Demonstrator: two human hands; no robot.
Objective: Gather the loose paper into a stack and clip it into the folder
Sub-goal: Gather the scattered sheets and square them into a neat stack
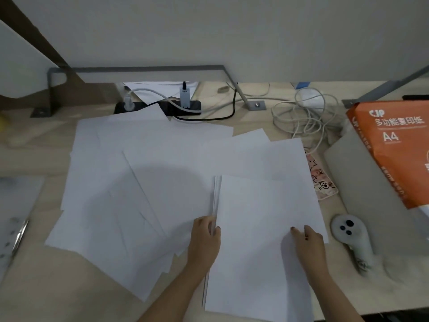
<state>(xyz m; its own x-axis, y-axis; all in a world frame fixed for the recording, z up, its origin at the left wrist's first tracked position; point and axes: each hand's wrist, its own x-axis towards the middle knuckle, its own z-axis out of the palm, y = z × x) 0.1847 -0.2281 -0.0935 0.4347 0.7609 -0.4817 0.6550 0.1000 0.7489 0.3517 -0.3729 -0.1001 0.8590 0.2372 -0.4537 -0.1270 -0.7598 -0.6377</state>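
A thin stack of white paper [255, 228] lies in front of me, right of centre. My left hand [205, 238] grips the stack's left edge, thumb on top and fingers curled round the sheets. My right hand [306, 242] rests on the stack's right side with fingers laid fairly flat on the top sheet. Several loose white sheets [130, 182] lie fanned over the desk to the left and behind the stack. A clear folder [16, 205] with a metal clip bar [19, 235] lies open at the left edge.
An orange A4 paper ream [394, 147] stands at the right, with a white controller [350, 238] in front of it. A black power strip [157, 108] and tangled white cables [308, 117] sit at the back. A patterned phone case [321, 180] peeks out beside the sheets.
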